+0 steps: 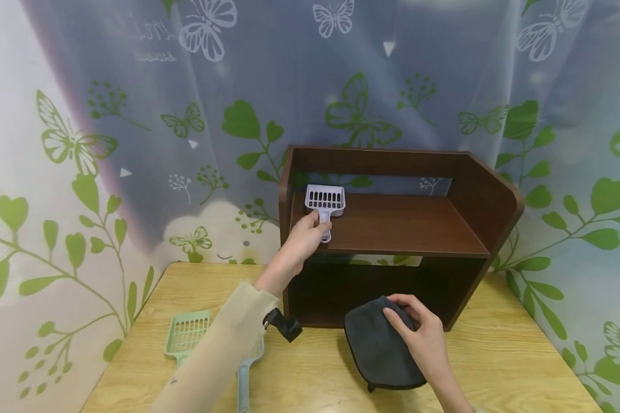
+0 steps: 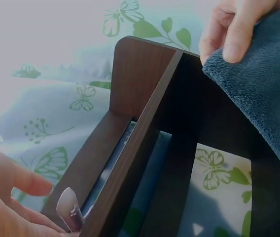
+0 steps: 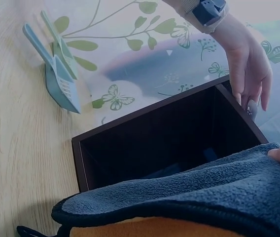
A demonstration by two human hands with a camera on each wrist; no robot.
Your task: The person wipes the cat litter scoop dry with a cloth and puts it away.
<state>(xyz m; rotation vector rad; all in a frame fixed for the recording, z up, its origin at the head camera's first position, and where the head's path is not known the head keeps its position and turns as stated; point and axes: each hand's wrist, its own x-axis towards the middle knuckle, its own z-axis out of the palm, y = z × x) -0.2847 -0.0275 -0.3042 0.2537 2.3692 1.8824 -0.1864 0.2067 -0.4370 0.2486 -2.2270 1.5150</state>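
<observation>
A lavender slotted litter scoop [image 1: 325, 198] lies on the upper shelf at its left end, handle toward the front. My left hand [image 1: 305, 235] is at that handle, its fingers fairly straight. In the left wrist view, the handle's end [image 2: 70, 210] shows beside the fingers, with a gap to the upper finger. My right hand [image 1: 421, 327] pinches the top edge of a dark grey plush cleaning cloth [image 1: 379, 350], which hangs in front of the shelf. Black edging and an orange underside [image 3: 155, 228] show on the cloth in the right wrist view.
The dark brown two-tier shelf [image 1: 403, 223] stands at the back of the wooden table [image 1: 310, 373]. Left of it lie a green scoop [image 1: 186, 332] and a blue scoop [image 1: 244, 378], partly behind my left sleeve. A patterned curtain [image 1: 150, 143] hangs behind.
</observation>
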